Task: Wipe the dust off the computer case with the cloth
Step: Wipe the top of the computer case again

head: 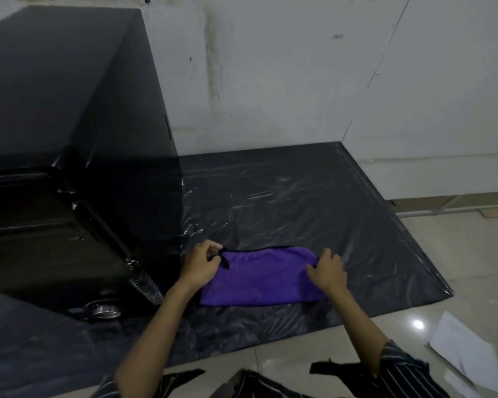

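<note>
Black computer case (78,116), upright on black plastic sheeting (314,196), untouched; purple microfibre cloth (262,277) folded flat on sheeting just right of case. Left hand (200,267) pinching cloth's far left corner, fingers curled; right hand (327,272) at right end, fingers bent over its edge. Step judged: readying cloth; next, lifted and carried left to case.

left hand (199,267) pinches purple cloth (260,278) corner | right hand (327,272) on other end | black computer case (78,156) left
</note>
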